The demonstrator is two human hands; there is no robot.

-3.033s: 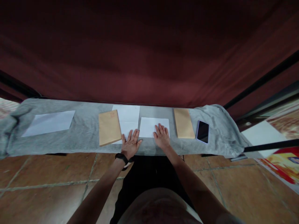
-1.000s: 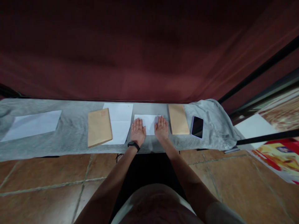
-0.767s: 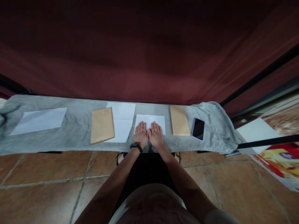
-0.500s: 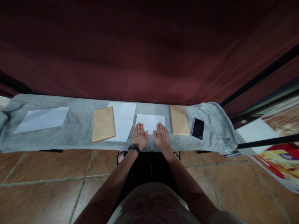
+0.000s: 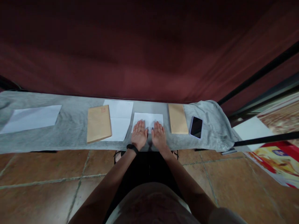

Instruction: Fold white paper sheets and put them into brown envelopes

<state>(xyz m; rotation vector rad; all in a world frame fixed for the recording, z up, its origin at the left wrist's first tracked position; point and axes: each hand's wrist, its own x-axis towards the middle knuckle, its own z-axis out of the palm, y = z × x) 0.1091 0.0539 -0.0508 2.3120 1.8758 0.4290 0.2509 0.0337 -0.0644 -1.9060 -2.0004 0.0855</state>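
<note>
Broadly, a grey-draped table spans the view; with twelve o'clock straight ahead, a long white sheet lies far out at nine. Nearer on that side, a creased sheet runs partly under a red-marked brown packet; a narrower brown packet lies at three. At the clock's centre is the small white sheet, flat on the table, likely light, limp away from any fold, easily creased and apt to slide if pushed. Its far edge at twelve, or its corners at ten and two, would be the places to pinch it. The hands, left hand at seven and right hand at five, rest flat over its near part, fingers straight, gripping nothing. Past the narrower brown packet, also at three, sits a phone.
</note>
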